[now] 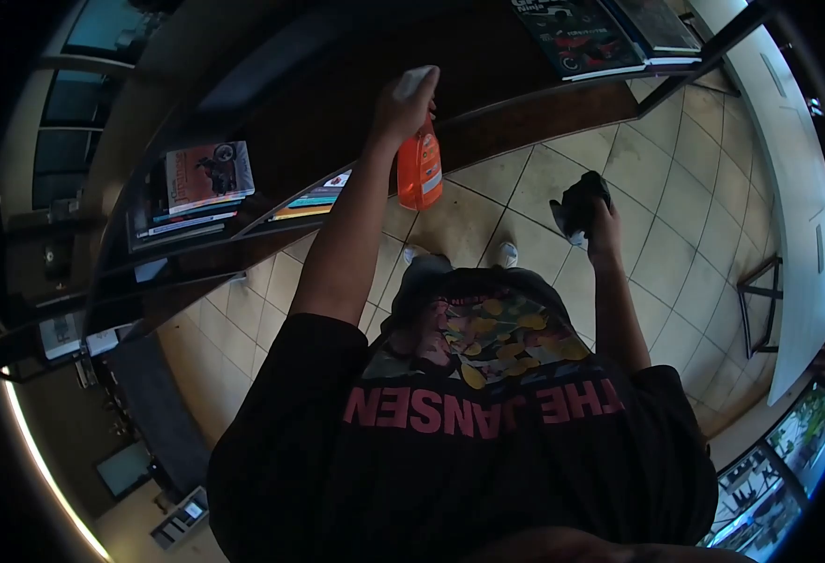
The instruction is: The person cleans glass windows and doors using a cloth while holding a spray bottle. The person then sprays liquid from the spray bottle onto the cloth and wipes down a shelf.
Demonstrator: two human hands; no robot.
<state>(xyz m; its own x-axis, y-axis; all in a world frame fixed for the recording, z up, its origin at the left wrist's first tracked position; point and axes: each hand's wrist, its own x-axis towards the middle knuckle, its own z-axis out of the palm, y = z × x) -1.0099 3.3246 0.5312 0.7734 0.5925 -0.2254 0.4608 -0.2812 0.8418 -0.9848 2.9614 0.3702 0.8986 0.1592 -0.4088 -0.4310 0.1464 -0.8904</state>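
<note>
My left hand is closed round the neck of an orange spray bottle with a whitish spray head. The bottle hangs upright at the front edge of a dark wooden shelf. Lower and to the right, my right hand grips a bunched black cloth above the tiled floor. The cloth hides most of its fingers.
Magazines lie on the shelf at the upper right, and a stack of books sits on the left. A long white cabinet runs along the right, near a black metal frame. Light tiles cover the floor.
</note>
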